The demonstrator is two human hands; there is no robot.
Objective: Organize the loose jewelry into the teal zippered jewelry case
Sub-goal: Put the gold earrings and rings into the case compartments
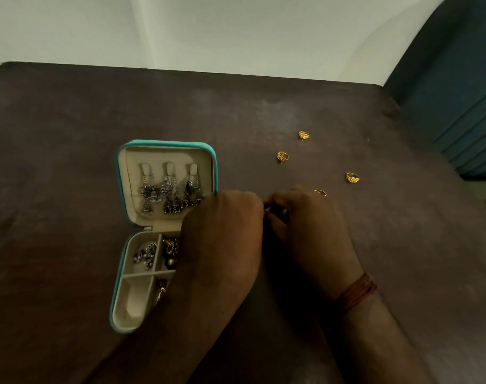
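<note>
The teal zippered jewelry case (119, 173) lies open on the dark table. Silver dangling earrings (168, 189) hang in its cream lid. Its lower tray holds silver pieces (146, 254) and dark and gold pieces (170, 250) in compartments. My left hand (222, 236) covers the tray's right side. My right hand (308, 225) sits just right of it, fingertips meeting the left hand's around something small that I cannot make out. Several gold rings lie loose to the right: one at the far right (303, 135), one nearer the case (282, 156), one at the right (352, 177), one beside my right hand (320, 192).
The dark brown table (70, 120) ends at a pale wall behind. A dark blue upholstered piece (457, 92) stands past the table's right edge. A red thread band (356, 292) circles my right wrist.
</note>
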